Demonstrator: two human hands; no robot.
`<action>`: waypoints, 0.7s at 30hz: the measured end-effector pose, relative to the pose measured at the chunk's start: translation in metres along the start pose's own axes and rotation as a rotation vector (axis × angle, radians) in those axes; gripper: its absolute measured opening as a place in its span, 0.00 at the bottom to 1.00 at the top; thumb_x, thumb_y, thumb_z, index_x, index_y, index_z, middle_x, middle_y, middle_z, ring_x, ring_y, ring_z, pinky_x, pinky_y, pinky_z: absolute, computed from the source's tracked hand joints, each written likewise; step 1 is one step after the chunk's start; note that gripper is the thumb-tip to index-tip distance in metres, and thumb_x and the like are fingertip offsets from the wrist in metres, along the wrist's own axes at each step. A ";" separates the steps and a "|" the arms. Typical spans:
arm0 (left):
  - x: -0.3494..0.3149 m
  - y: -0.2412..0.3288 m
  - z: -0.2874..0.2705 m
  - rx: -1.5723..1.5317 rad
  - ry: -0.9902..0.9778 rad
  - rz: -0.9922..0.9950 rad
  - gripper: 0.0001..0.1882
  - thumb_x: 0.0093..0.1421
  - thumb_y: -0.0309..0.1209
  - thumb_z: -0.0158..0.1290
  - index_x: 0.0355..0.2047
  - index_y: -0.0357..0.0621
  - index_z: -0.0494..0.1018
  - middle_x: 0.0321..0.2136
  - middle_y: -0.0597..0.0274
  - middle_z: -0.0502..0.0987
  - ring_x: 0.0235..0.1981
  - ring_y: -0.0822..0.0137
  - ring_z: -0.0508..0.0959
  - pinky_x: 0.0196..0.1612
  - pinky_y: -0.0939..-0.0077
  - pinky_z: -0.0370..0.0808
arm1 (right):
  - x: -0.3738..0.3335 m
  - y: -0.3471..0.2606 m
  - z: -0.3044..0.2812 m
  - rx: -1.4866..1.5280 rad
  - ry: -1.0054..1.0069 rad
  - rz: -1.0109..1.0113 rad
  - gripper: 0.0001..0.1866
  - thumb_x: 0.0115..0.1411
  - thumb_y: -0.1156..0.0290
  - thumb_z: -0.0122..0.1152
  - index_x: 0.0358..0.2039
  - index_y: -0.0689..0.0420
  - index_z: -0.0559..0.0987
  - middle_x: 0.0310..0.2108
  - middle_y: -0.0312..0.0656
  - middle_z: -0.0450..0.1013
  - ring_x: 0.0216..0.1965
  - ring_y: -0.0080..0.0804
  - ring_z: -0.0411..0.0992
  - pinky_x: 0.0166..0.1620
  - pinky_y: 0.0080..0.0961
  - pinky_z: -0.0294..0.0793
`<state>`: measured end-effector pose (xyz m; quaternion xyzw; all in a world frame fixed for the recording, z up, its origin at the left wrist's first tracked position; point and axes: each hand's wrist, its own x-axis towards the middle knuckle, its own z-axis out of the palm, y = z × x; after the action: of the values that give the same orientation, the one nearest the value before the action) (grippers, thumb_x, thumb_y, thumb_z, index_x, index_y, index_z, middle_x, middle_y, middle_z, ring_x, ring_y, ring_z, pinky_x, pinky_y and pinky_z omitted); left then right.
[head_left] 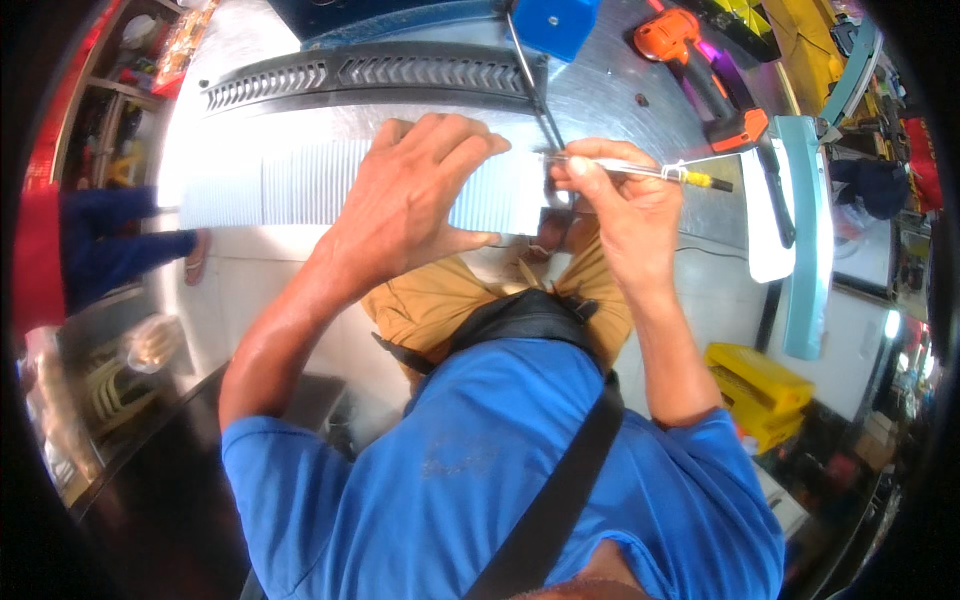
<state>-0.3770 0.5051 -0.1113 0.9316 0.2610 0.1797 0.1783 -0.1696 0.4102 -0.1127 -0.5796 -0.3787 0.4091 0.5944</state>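
A long, pale blue-white ribbed strip (pixel 300 185) lies along the near edge of the metal table. My left hand (pixel 415 185) spans its right part, fingers bent over the top and thumb along the near edge, gripping it. At the strip's right end, my right hand (pixel 625 195) pinches a slim pen-like tool (pixel 640 168) with a clear body and a yellow and black end. The tool's tip points left at the strip's end; the exact contact is too small to tell. Beyond the strip lies a black slotted vent panel (pixel 370 78).
A thin metal rod (pixel 535 85) leans across the vent panel's right end. A blue block (pixel 557 25) stands behind it. An orange and black cordless drill (pixel 700 80) lies at the right, near a pale teal curved strip (pixel 803 240). A yellow case (pixel 760 395) sits lower right. Another person's leg (pixel 120 235) shows at left.
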 end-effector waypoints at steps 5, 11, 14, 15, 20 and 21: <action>-0.003 -0.001 0.003 0.023 0.014 0.006 0.42 0.36 0.39 0.74 0.55 0.51 0.72 0.51 0.63 0.76 0.54 0.59 0.74 0.52 0.61 0.68 | -0.001 0.008 0.002 -0.044 -0.012 -0.012 0.06 0.62 0.77 0.67 0.40 0.61 0.84 0.32 0.32 0.78 0.32 0.14 0.73 0.37 0.16 0.74; -0.002 0.000 0.002 0.030 0.000 -0.002 0.43 0.37 0.40 0.74 0.56 0.51 0.72 0.52 0.63 0.76 0.55 0.60 0.74 0.54 0.61 0.68 | 0.001 0.007 0.003 -0.005 -0.003 0.021 0.06 0.62 0.77 0.67 0.40 0.61 0.84 0.32 0.31 0.78 0.31 0.13 0.72 0.35 0.15 0.73; -0.002 0.000 0.003 0.038 -0.005 -0.005 0.44 0.37 0.41 0.75 0.57 0.51 0.72 0.52 0.63 0.76 0.55 0.59 0.73 0.55 0.61 0.68 | 0.001 0.008 0.003 -0.018 -0.005 0.016 0.06 0.62 0.77 0.68 0.40 0.61 0.84 0.32 0.31 0.79 0.31 0.13 0.72 0.34 0.14 0.73; -0.003 0.000 0.003 0.036 -0.006 -0.008 0.44 0.37 0.41 0.75 0.57 0.51 0.72 0.52 0.63 0.76 0.55 0.59 0.73 0.55 0.61 0.68 | 0.002 0.008 0.003 -0.020 -0.003 0.025 0.06 0.62 0.77 0.68 0.40 0.61 0.84 0.32 0.31 0.79 0.31 0.13 0.72 0.34 0.14 0.73; -0.004 0.000 0.002 0.027 0.002 -0.010 0.44 0.37 0.40 0.75 0.57 0.51 0.71 0.53 0.63 0.76 0.55 0.59 0.73 0.55 0.61 0.68 | 0.002 0.006 0.006 -0.025 0.017 0.056 0.06 0.62 0.78 0.67 0.40 0.61 0.85 0.31 0.31 0.78 0.30 0.13 0.72 0.34 0.13 0.72; -0.004 0.000 0.002 0.020 -0.001 -0.010 0.44 0.37 0.40 0.75 0.57 0.51 0.71 0.53 0.63 0.76 0.55 0.59 0.74 0.55 0.61 0.68 | 0.002 0.007 0.006 -0.037 0.017 0.049 0.06 0.62 0.78 0.68 0.40 0.61 0.85 0.31 0.31 0.78 0.30 0.13 0.72 0.34 0.13 0.72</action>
<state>-0.3792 0.5027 -0.1139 0.9320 0.2674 0.1756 0.1702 -0.1748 0.4141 -0.1191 -0.6030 -0.3666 0.4117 0.5766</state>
